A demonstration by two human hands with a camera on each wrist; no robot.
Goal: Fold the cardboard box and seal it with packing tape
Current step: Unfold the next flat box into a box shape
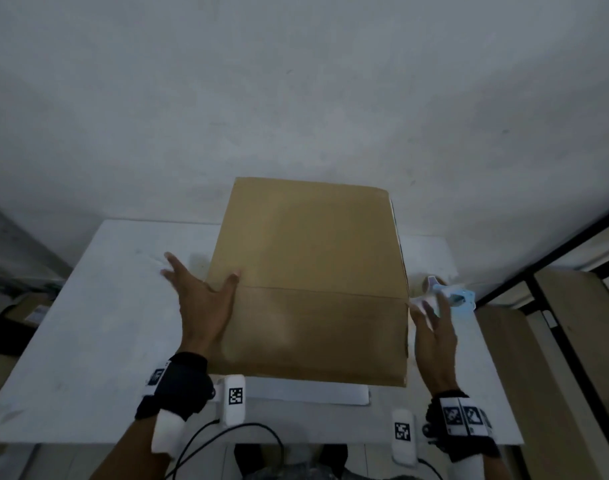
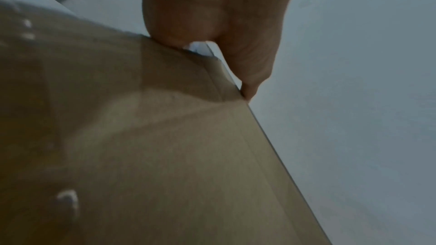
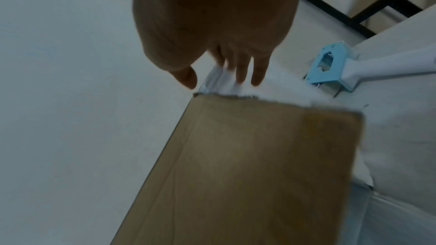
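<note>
A flat brown cardboard box (image 1: 306,271) with one crease across it stands tilted on the white table (image 1: 105,323). My left hand (image 1: 202,282) is at its left edge, thumb on the front face and fingers spread straight out to the left. In the left wrist view the thumb (image 2: 247,77) touches the edge of the box (image 2: 165,156). My right hand (image 1: 431,317) is beside the right edge with straight fingers and holds nothing. In the right wrist view its fingertips (image 3: 240,75) point at the upper corner of the box (image 3: 259,165). A blue and white tape dispenser (image 1: 457,296) (image 3: 330,66) lies just beyond that hand.
Two white blocks with black-and-white codes (image 1: 235,396) (image 1: 402,433) stand at the table's front edge, with a white strip (image 1: 313,393) between them and a black cable (image 1: 227,434) below. A black-framed wooden panel (image 1: 555,306) stands at the right. A plain wall is behind.
</note>
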